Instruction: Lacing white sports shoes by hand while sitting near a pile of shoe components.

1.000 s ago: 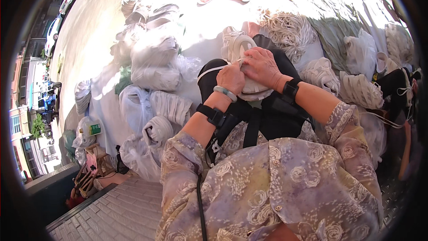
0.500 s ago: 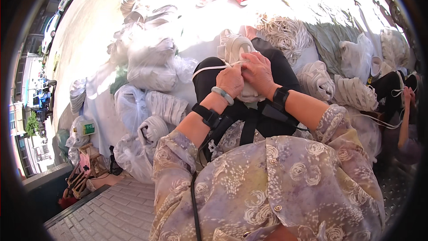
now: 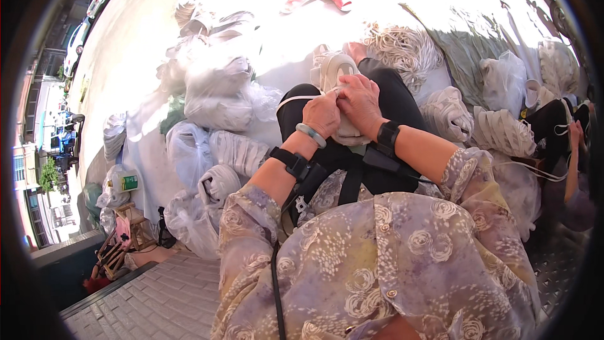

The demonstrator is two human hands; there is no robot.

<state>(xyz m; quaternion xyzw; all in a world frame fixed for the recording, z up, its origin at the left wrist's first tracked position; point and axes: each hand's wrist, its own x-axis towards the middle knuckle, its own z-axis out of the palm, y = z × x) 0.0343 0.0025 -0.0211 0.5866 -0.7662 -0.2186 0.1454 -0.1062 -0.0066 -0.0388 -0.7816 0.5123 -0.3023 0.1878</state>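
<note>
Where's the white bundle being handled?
Head view, just above centre: the white bundle is between the black-clad knees, left hand and right hand at it, tangled white cord to its upper right.

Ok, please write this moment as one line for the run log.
left hand: closed on white strip | right hand: on pale bundle, close beside left hand | nearby: tangled pale cords, plastic bag

A looped, off-white bundle lies partly covered.
</note>
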